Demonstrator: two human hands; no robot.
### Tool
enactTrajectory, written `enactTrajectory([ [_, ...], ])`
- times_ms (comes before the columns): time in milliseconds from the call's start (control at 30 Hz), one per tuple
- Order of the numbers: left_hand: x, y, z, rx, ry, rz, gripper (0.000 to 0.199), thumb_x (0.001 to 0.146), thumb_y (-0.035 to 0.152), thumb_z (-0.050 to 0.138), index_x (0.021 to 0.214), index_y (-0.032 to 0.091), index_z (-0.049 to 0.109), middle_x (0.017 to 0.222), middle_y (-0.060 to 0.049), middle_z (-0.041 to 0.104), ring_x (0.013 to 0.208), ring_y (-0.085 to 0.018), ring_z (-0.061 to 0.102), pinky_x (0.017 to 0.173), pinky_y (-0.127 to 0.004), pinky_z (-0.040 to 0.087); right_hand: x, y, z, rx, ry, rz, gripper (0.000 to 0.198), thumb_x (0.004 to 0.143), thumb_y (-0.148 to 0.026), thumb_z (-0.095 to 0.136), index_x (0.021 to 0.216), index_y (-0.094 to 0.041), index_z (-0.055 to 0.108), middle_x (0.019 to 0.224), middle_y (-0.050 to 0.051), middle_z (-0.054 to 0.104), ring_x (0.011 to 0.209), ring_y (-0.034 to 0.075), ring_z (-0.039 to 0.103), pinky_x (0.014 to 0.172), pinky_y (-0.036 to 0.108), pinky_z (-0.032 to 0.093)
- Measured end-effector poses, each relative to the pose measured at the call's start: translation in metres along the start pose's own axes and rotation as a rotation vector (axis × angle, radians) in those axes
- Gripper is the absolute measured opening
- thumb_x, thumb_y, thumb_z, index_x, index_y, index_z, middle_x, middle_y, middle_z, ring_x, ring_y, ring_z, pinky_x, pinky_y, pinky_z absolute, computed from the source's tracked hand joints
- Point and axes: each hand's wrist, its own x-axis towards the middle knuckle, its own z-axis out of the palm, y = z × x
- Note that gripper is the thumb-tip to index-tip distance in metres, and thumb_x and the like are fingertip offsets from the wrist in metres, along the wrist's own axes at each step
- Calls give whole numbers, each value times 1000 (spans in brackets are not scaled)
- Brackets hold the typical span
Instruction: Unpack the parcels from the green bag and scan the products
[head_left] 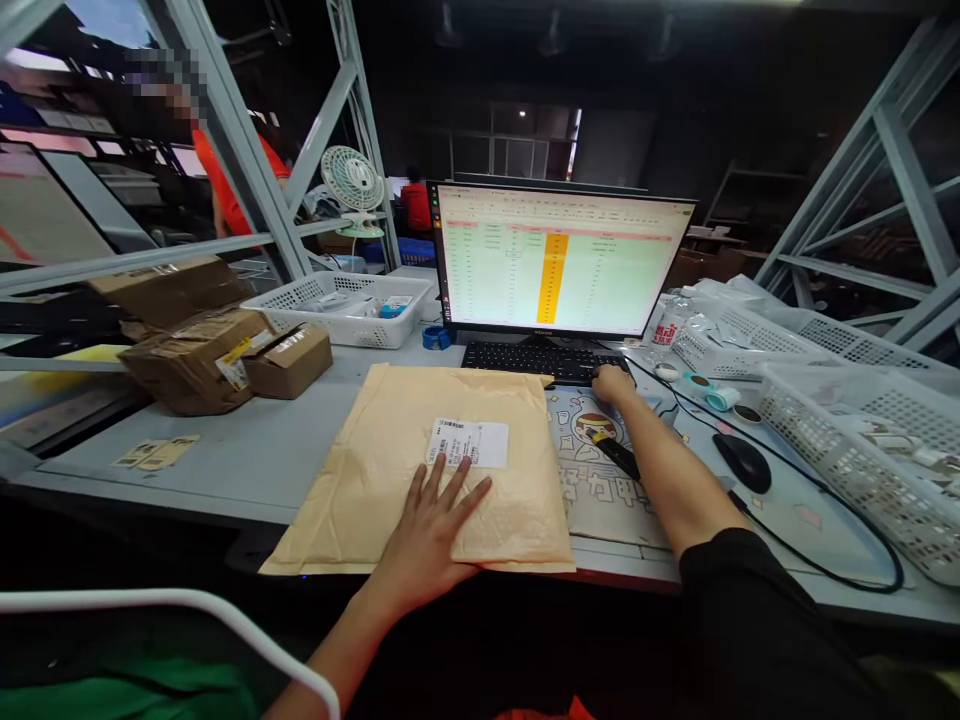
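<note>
My left hand (pixel 433 520) lies flat with spread fingers on a large tan padded envelope (pixel 360 470), its fingertips touching the lower edge of a white shipping label (pixel 487 445). My right hand (pixel 613 383) rests at the right end of a black keyboard (pixel 525 360); its fingers are mostly hidden from this angle. Behind the keyboard a monitor (pixel 487 290) displays a spreadsheet with an orange column. Under my right forearm, a black and yellow box cutter (pixel 615 452) lies on a printed desk mat (pixel 600 500).
Cardboard boxes (pixel 289 362) stand on the left, near a white basket (pixel 375 335). More white baskets (pixel 847 430) line the right side, beside a black mouse (pixel 741 462) and a looping cable (pixel 832 495). A person in an orange top (pixel 225 190) is behind the metal frame (pixel 262 180).
</note>
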Motion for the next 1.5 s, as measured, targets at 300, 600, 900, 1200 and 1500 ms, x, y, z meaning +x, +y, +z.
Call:
enactTrajectory([
  [300,2,-1,-3,-41,-29,-4,104,77,49,89,168,29,42,180,-13,23,167,-48,12,131,-72,16,-34,-19,-7,-44,-62,-110,42,105,-44,70,138,-19,65,139,12,65,118,27,67,100,49,60],
  [600,-41,-14,-28,-34,63,21,75,84,7,59,157,27,56,167,-6,51,156,-32,44,130,-57,34,-139,34,36,-270,-125,-225,49,104,-32,57,152,-19,59,145,17,65,132,36,61,108,44,49],
  [900,-39,-50,-112,39,412,62,39,103,7,42,113,19,77,110,-7,83,105,-21,78,96,-34,60,-133,42,47,-31,120,-98,55,101,-17,39,153,-8,54,136,24,62,115,33,67,100,43,52],
  [1200,84,10,-293,74,258,-120,28,100,43,68,115,19,71,84,-5,72,84,-26,72,85,-39,53,-186,-5,-149,1016,304,-337,67,90,-68,68,139,-23,63,107,11,72,60,17,53,52,34,43],
  [1500,118,29,-234,-43,-71,-41,25,100,42,67,98,19,77,80,-8,71,81,-24,67,79,-35,49,-177,-2,-118,421,199,-443,49,81,-67,77,97,-20,74,87,7,73,80,24,65,71,36,52],
])
